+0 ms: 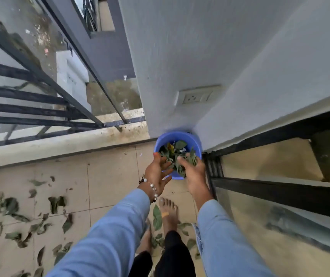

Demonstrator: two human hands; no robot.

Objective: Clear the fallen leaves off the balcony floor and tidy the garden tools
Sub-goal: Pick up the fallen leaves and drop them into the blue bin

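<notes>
Underfoot, the tiled balcony floor (110, 176) spreads out from the blue bucket (195, 141), which stands in the corner where the white wall (180, 56) meets the dark-framed glass door (280, 186). Left of the bucket, the black railing (30, 92) runs along the floor's raised edge. Scattered fallen leaves (30, 220) lie on the tiles well to the bucket's left, and a few more around the bare feet (168, 212) just below it. Over the bucket's rim, the right hand (194, 174) grips a bunch of green leaves (188, 159), fingers curled around them. Beside it the left hand (157, 172) is spread, fingers straight, touching that bunch from the left. A bead bracelet (152, 188) circles the left wrist. More leaves already sit inside the bucket.
</notes>
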